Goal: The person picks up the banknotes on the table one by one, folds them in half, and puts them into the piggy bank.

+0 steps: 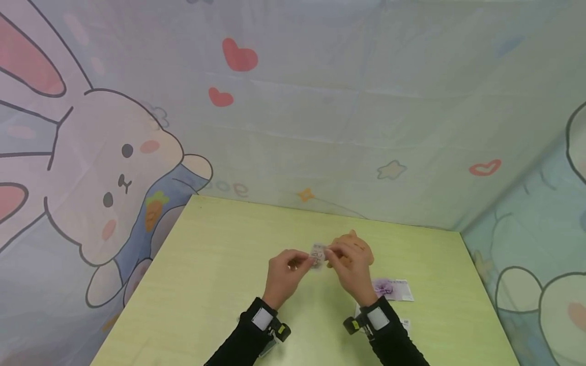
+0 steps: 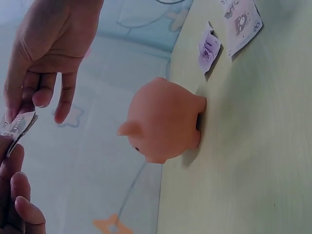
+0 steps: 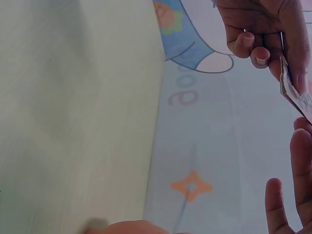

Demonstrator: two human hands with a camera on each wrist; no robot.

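Note:
A small folded banknote (image 1: 317, 255) is held up above the table between both hands. My left hand (image 1: 283, 274) pinches its left edge between thumb and forefinger. On the other edge, the thumb and forefinger of my right hand (image 1: 351, 268) pinch it too. In the left wrist view the folded layers of the note (image 2: 19, 124) show along its edge. Just behind the right hand stands an orange-pink piggy bank (image 2: 163, 117), upright on its feet and partly covered by that hand in the head view.
A creased purple banknote (image 1: 398, 290) lies on the pale yellow-green table (image 1: 229, 274), right of the right hand. Another banknote (image 2: 241, 24) lies near it, mostly behind the right wrist in the head view. A printed cloth wall (image 1: 297, 127) rises behind the table.

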